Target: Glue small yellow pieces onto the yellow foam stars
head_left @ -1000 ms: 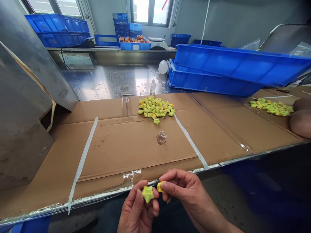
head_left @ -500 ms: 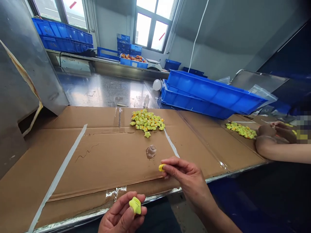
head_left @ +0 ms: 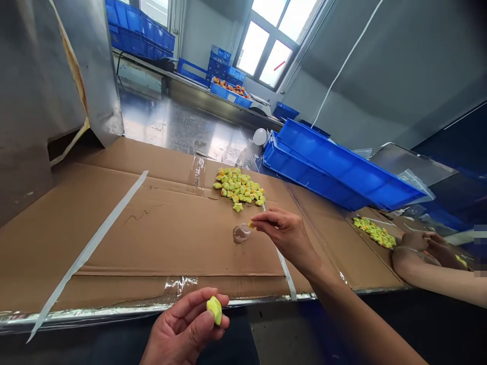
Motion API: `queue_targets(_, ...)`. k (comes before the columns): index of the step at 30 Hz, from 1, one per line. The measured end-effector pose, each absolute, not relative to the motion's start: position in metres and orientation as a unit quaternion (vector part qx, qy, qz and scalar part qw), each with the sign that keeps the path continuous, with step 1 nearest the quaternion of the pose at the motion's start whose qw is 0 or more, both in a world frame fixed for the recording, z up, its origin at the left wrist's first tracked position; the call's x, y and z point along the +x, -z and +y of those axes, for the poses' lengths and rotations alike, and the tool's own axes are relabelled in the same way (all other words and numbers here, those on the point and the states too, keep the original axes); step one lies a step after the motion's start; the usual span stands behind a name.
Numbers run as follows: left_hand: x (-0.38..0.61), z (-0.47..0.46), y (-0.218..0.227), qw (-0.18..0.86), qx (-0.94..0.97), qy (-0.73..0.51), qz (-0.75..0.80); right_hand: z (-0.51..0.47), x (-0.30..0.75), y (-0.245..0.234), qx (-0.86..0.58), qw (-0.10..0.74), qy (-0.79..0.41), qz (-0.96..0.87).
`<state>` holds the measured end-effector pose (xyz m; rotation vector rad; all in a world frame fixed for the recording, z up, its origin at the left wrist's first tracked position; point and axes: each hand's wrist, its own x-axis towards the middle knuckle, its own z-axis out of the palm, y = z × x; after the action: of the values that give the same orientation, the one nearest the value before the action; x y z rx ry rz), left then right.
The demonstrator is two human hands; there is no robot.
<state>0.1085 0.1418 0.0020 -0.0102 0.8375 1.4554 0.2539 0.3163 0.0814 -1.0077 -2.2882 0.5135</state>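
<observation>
My left hand is near my body below the table edge, fingers closed on a yellow-green star-shaped piece. My right hand reaches out over the cardboard and pinches a small yellow part right above a little clear cup. Just beyond the cup lies a pile of yellow-green star pieces on the cardboard sheet.
Stacked blue trays stand at the right back. Another person's arms rest at the far right beside a second pile of pieces. A metal panel rises at the left. Blue bins line the back bench.
My right hand carried the small yellow part forward from near my left hand to the clear cup. My left hand stayed low with the star piece. The view swung right.
</observation>
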Motion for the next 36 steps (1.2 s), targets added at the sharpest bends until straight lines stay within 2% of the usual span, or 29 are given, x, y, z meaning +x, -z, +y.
queue_targets(9,0.1102,0.1395,-0.0027,0.670,0.003,-0.654,0.351,0.3179,0.2466,-0.0800,-0.350,0.257,-0.124,-0.892)
queue_targets(36,0.1050,0.1382,-0.0010,0.704,0.016,-0.623,0.342,0.3135,0.2439,-0.0828,-0.358,0.224,-0.068,-0.904)
